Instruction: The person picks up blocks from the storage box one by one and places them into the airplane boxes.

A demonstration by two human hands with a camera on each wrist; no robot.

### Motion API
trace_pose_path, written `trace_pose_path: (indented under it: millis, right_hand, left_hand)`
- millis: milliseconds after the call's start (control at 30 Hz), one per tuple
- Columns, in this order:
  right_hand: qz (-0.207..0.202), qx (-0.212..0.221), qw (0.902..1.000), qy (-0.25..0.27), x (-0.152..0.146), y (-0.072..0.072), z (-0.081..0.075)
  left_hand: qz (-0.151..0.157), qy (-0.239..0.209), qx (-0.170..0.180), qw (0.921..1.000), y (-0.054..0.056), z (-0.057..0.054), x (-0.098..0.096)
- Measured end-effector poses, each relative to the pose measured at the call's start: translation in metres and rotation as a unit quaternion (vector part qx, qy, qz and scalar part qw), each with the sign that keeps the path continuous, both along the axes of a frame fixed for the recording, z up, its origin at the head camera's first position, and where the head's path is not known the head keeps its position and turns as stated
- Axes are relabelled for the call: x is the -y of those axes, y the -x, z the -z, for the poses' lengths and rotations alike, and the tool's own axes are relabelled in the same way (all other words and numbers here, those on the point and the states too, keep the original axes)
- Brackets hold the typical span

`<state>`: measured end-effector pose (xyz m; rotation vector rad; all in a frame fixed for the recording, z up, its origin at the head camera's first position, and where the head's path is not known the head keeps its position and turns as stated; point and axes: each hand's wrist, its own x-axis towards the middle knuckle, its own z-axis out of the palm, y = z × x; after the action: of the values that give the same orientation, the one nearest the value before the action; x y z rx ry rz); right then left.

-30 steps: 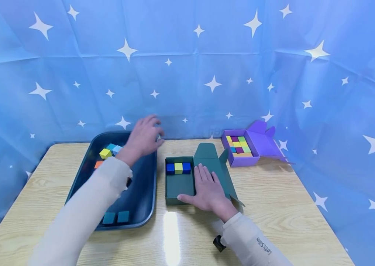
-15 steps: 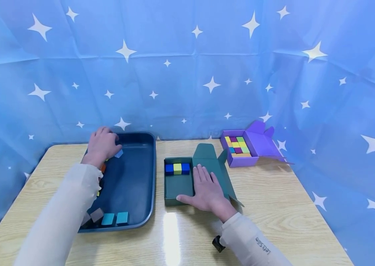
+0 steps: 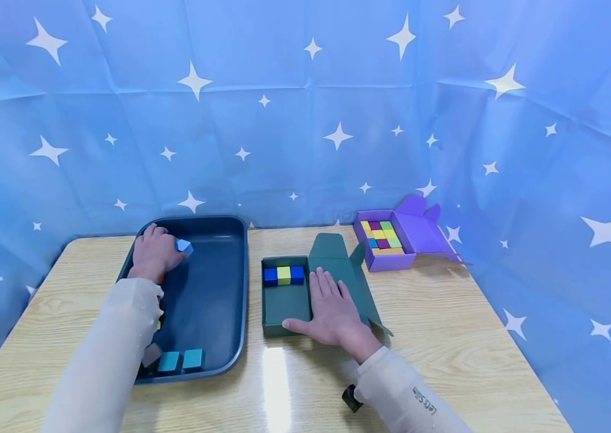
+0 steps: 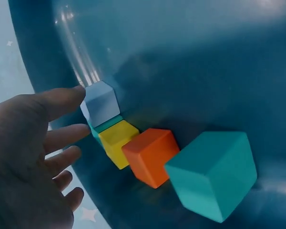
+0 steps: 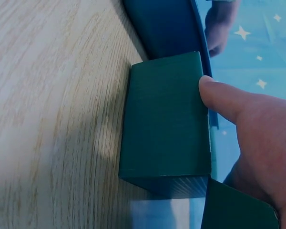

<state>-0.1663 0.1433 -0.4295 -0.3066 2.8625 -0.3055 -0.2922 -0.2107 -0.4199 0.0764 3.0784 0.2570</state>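
My left hand (image 3: 155,251) reaches into the far left of the dark blue tray (image 3: 245,288), fingers extended. In the left wrist view its thumb tip meets the edge of a light blue cube (image 4: 101,102), and the index fingertip is beside a partly covered teal cube (image 4: 107,123). A yellow cube (image 4: 118,142), an orange cube (image 4: 151,156) and a larger-looking teal cube (image 4: 212,174) follow in a row. My right hand (image 3: 335,310) lies flat on the opened lid of the green box (image 3: 287,307), thumb at the box's front rim. Two blue cubes flank a yellow one inside.
A purple box (image 3: 392,262) with its lid folded open stands at the back right, filled with colored blocks. Two teal cubes (image 3: 181,361) and a brownish cube (image 3: 151,355) sit at the tray's near end. A blue starry cloth (image 3: 284,120) rises behind the table.
My left hand has swung left from above the tray's far right corner and come down by the light blue cube. The right hand stays on the green lid. The view has shifted slightly.
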Motion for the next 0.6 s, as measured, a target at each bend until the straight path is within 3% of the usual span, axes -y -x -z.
trace_pose_path:
  millis: [300,600]
  right_hand:
    - [0.002,0.001,1.0000,-0.009,0.000,0.000,-0.001]
    - [-0.001,-0.002,0.9999,-0.010,0.001,0.000,-0.001]
  left_hand:
    - [-0.006,0.010,-0.020,0.9997,0.005,0.010,-0.002]
    - [-0.007,-0.011,-0.019,0.9997,0.005,0.014,-0.002]
